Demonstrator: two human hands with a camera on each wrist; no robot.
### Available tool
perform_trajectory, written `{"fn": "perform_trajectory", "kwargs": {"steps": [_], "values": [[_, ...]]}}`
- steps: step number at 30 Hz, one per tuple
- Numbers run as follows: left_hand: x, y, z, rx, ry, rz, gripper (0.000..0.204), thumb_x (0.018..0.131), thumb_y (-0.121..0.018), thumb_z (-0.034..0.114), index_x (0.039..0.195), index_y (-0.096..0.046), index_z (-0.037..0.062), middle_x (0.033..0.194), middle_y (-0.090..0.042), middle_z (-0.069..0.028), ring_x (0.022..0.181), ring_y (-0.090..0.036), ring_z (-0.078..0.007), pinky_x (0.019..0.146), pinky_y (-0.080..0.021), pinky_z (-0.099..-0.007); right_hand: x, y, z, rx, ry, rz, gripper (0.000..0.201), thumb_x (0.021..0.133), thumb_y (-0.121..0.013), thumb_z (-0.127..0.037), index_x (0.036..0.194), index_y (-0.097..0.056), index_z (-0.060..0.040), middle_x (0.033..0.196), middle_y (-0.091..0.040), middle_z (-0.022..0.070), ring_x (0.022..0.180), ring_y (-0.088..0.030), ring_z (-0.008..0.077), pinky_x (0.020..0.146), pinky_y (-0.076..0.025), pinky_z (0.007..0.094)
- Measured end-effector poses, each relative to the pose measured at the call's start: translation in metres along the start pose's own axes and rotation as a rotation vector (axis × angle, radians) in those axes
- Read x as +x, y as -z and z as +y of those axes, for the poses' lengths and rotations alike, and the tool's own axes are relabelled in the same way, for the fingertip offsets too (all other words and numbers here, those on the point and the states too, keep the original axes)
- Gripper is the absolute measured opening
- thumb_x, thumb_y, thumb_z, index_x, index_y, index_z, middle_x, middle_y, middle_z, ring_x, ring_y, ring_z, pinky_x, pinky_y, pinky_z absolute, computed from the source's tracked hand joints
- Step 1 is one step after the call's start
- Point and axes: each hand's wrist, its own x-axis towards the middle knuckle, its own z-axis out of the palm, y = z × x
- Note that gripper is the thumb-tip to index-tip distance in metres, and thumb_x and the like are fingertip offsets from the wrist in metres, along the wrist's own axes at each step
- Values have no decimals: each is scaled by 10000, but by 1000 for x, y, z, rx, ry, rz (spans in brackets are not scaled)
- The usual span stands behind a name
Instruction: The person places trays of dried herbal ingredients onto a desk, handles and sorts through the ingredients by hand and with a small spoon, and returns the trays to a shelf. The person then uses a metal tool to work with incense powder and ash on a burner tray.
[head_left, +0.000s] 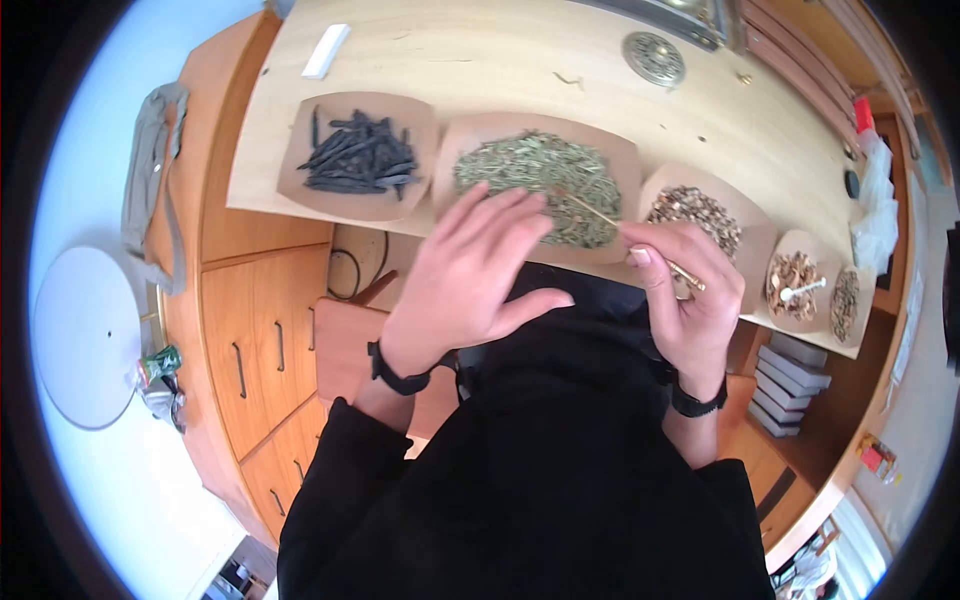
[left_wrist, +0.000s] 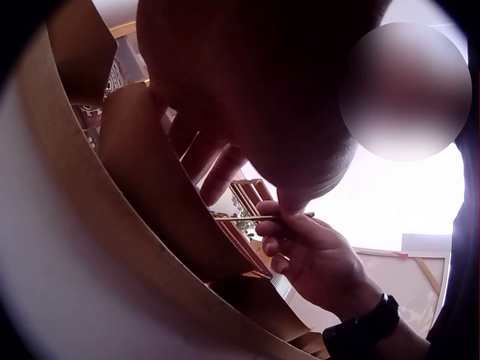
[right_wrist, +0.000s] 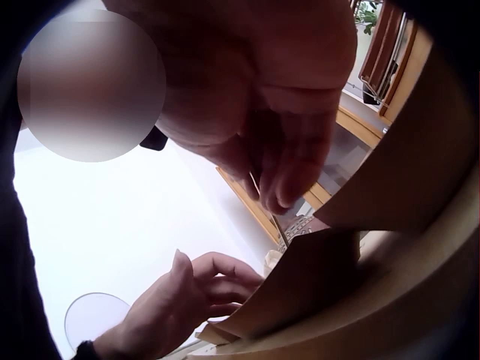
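My right hand pinches a slender brass-coloured rod between thumb and fingers. The rod's thin tip reaches into the dried green herb cuttings, which fill a brown paper tray. Over the near left edge of that same tray hovers my left hand, fingers spread, thumb pointing right, fingertips overlapping the herbs. In the left wrist view, the right hand grips the rod behind the tray's wall. Seen from the right wrist, the left hand has its fingers at the tray's edge.
Left of the herbs stands a tray of black dried sticks. To the right are trays of brown chopped pieces, pale slices with a white scoop, and another herb. A round metal lid lies farther back.
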Motion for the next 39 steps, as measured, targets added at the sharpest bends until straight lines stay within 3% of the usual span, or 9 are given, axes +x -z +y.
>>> {"fn": "perform_trajectory", "kwargs": {"steps": [7,14,18,21,23,28,30,36,39], "values": [[-19,21,-16,81,11,208,389,828,-822,365,1055,-721,65,1268,-696,-124,1206,-643,-334,1083,-490,-488,4,4,-6,-8,24,112,141,916,-689,51,1025,-771,17,904,-736,130,779,-692,229,729,-537,305],[-51,47,-38,275,196,336,305,728,-807,41,1020,-722,58,1193,-690,-94,1102,-639,-331,941,-502,-437,32,-21,-33,130,69,-2,100,908,-737,1,1003,-767,12,942,-758,136,780,-716,222,712,-542,299],[-59,39,-50,368,234,328,269,758,-776,4,1013,-724,71,1164,-689,-81,1087,-639,-318,942,-495,-423,63,-72,-54,142,138,-111,138,979,-671,-33,1081,-761,-7,973,-750,118,815,-713,177,698,-546,269],[-63,35,-56,345,247,354,252,780,-743,-37,1003,-732,82,1152,-687,-71,1074,-645,-305,932,-493,-417,70,-109,-42,48,190,-91,145,975,-688,-60,1097,-750,-11,969,-741,131,788,-709,234,695,-558,302],[-65,35,-58,307,257,344,312,733,-723,-42,1011,-729,100,1167,-667,-56,1095,-642,-292,949,-506,-448,70,-123,-39,150,198,-91,166,953,-688,-85,1082,-706,19,934,-680,197,816,-676,382,739,-552,423],[-68,35,-60,312,230,376,301,729,-718,-40,996,-735,99,1132,-662,-69,1066,-643,-306,986,-527,-498,56,-115,-54,125,237,-140,151,954,-682,-76,1079,-706,6,947,-671,176,813,-673,371,727,-553,420],[-68,34,-60,297,230,393,290,734,-719,-38,988,-738,100,1099,-656,-73,1048,-644,-307,991,-536,-507,57,-109,-61,111,290,-80,185,917,-717,11,1096,-749,-22,930,-712,143,776,-691,292,694,-547,353],[-70,34,-59,346,211,436,257,739,-736,-42,959,-739,93,982,-608,-67,975,-641,-299,944,-562,-479,61,-120,-52,177,277,-321,147,939,-707,-37,1080,-744,-13,940,-715,141,783,-691,306,700,-554,362],[-70,37,-58,326,178,408,255,735,-751,-35,954,-743,97,985,-617,-62,955,-632,-307,933,-552,-475,63,-122,-45,142,268,-225,138,949,-706,-69,1069,-742,-12,946,-716,144,782,-691,311,697,-557,363]]}}
